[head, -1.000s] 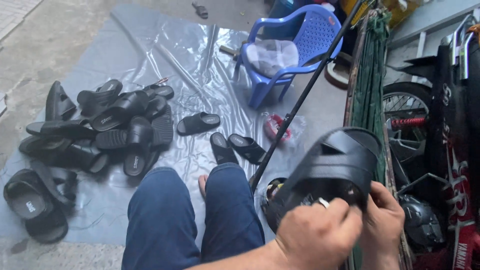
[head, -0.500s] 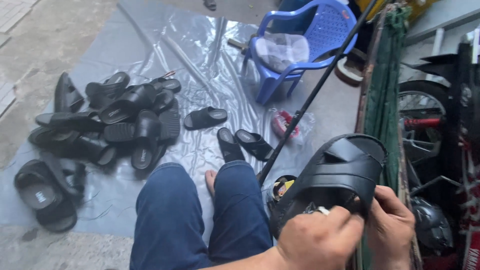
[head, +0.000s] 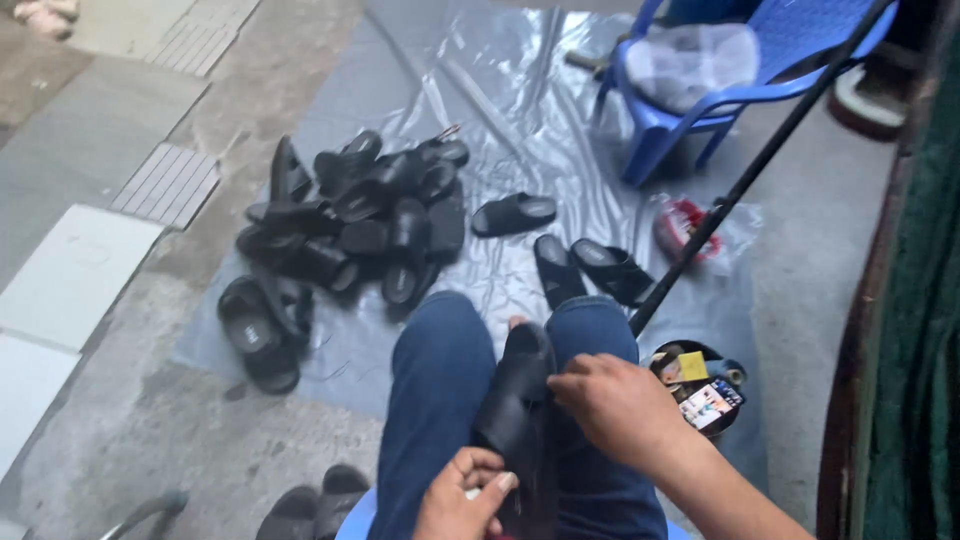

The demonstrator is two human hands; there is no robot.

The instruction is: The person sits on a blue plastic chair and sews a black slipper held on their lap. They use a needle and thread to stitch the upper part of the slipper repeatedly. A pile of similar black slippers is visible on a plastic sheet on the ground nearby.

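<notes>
A black slide sandal [head: 518, 400] stands on edge between my knees, over my blue jeans [head: 440, 390]. My left hand [head: 462, 495] grips its lower end near the bottom of the view. My right hand [head: 620, 405] rests on its right side, fingers curled over the strap edge. A pile of several black sandals [head: 360, 215] lies on the clear plastic sheet [head: 500, 110] ahead and to the left.
A blue plastic chair [head: 740, 80] with a clear bag on its seat stands at the back right. A long dark pole [head: 760, 160] slants past it. A small round container of bits [head: 700, 390] sits by my right knee. Loose sandals [head: 580, 265] lie ahead.
The sandal has come down from the raised right side to my lap, turned on edge. My view has swung left and down.
</notes>
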